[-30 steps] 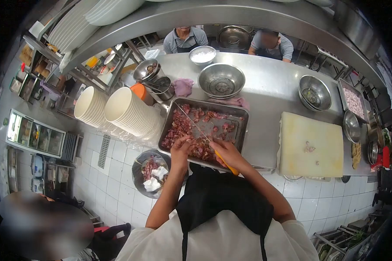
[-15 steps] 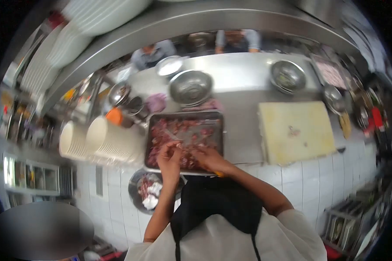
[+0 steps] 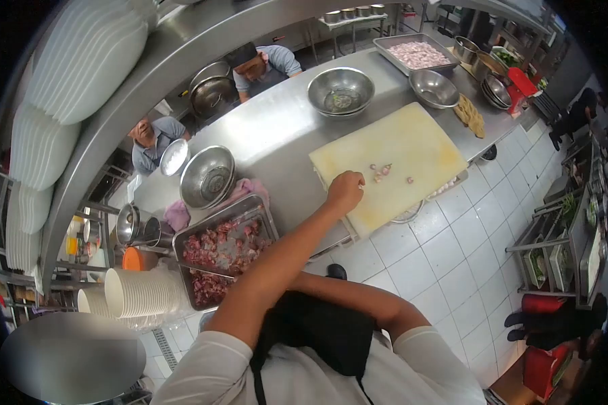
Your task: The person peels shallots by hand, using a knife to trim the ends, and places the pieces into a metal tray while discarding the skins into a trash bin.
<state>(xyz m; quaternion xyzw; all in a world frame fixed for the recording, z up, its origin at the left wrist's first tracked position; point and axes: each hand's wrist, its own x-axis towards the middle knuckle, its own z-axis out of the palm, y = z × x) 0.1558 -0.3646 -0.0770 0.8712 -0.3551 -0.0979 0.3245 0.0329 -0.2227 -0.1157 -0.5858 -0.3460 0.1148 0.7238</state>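
Note:
My left hand (image 3: 346,192) is closed at the near left part of the pale cutting board (image 3: 398,138), its fingertips pinched around something too small to make out. Several small pinkish pieces (image 3: 383,172) lie on the board beyond it. My left forearm crosses over my right forearm (image 3: 344,295), and my right hand is hidden behind it. A thin, blade-like strip (image 3: 209,272) sticks out from behind the left arm, above the metal tray (image 3: 271,219). Chopped dark red raw meat (image 3: 209,246) fills much of that tray.
Steel bowls (image 3: 208,177) and a purple cloth (image 3: 177,214) stand behind the tray. Another bowl (image 3: 341,91), a tray of pale meat (image 3: 415,55) and a yellowish cloth (image 3: 469,116) surround the board. Stacked white containers (image 3: 142,293) stand left. Two people are across the counter.
The view has turned right. My left hand has gone from the meat tray over to the cutting board, its arm now crossing above the right one. My right hand has become hidden.

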